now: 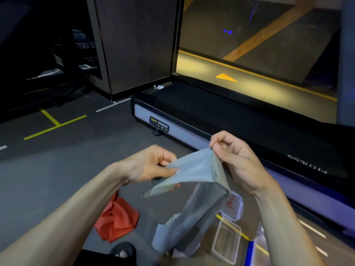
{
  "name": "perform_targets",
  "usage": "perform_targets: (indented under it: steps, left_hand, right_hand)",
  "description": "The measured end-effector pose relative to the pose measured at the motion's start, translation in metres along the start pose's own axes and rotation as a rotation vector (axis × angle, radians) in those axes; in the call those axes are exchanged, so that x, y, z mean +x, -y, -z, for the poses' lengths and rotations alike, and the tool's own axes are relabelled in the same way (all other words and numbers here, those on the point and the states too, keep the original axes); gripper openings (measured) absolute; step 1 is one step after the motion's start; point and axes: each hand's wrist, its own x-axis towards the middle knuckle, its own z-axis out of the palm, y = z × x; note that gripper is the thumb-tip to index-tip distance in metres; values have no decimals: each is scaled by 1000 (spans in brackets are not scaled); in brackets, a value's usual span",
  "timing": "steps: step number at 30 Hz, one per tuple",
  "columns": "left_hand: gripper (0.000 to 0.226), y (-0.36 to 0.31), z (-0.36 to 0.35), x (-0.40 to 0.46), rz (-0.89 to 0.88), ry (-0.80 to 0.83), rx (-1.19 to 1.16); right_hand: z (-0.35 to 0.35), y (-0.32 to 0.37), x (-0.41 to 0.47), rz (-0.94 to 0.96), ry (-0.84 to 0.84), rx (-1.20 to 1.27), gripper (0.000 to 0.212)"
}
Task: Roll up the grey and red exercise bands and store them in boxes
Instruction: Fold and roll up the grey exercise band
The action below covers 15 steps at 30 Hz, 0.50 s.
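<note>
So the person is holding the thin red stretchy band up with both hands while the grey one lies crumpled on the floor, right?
Not quite: the colours are swapped. The head view shows the left hand and right hand pinching the thin grey stretchy band, while the crumpled red band lies on the floor.

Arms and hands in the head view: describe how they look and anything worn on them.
Both forearms are bare up to the frame edge, with no sleeves in view. The left hand and right hand show no gloves, rings, watch or wristband. The nails look short.
</note>
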Motion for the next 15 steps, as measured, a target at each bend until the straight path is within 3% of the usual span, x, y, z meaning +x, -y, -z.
perform_targets:
  steps: [4,15]
  left_hand:
    - [16,-5,-1,-2,-17,6,-22]
    - [18,-7,5,-5,-48,28,-101]
  right_hand:
    - [3,-2,0,1,-14,-9,5]
    - [6,-5,-3,-26,-24,-33,5]
